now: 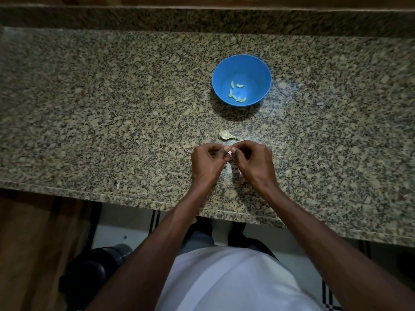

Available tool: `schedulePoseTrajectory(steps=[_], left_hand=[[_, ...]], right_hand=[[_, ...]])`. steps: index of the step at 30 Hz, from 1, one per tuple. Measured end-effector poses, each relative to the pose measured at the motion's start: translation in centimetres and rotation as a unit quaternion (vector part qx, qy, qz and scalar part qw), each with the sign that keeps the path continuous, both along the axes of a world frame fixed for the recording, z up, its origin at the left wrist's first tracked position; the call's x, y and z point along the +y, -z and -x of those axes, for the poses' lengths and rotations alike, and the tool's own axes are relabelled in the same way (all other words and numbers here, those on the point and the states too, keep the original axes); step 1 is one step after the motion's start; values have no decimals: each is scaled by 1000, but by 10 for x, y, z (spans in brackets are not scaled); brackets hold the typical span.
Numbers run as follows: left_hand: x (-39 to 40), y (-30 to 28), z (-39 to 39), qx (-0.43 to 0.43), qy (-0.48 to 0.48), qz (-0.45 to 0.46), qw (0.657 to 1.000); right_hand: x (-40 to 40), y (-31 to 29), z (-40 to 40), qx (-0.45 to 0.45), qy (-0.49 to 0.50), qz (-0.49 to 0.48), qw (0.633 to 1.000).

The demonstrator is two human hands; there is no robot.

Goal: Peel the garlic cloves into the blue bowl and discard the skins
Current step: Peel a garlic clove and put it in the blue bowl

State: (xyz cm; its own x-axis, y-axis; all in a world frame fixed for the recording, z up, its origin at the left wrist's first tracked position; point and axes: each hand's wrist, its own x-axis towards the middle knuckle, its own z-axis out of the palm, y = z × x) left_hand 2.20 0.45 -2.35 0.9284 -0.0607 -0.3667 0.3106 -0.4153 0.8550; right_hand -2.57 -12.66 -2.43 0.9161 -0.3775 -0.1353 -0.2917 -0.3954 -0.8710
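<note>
A blue bowl [241, 63] stands on the speckled granite counter [112, 108] and holds several pale peeled garlic cloves [237, 93]. Nearer to me, a small clump of unpeeled garlic [227, 134] lies on the counter just beyond my fingers. My left hand [207, 163] and my right hand [254, 162] meet fingertip to fingertip over the counter, both pinching one small garlic clove [229, 153], which is mostly hidden by my thumbs. Thin skin scraps [239, 173] lie under my hands.
A stray bit of skin [117, 185] lies near the counter's front edge on the left. A raised granite ledge [202, 19] runs along the back. Below the counter, a dark round bin [94, 272] stands on the floor at my left.
</note>
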Motion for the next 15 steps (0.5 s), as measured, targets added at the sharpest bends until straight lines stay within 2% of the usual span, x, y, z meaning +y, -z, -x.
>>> schedulePoseTrajectory(steps=[3,6,9,15], left_hand=[[1,-2,4,-19,16,-8,1000],[1,-1,3,7,-2,32,999],[2,-3,3,47,-16,90,995],[5,1,5,59,-37,136,988]], right_hand=[[-1,0,-1,8,2,-17,1000],[-3,2,-4,40,23,-48,998],[-3,4,-6,64,44,-111,991],[-5,-1,-4,90,69,-235,965]])
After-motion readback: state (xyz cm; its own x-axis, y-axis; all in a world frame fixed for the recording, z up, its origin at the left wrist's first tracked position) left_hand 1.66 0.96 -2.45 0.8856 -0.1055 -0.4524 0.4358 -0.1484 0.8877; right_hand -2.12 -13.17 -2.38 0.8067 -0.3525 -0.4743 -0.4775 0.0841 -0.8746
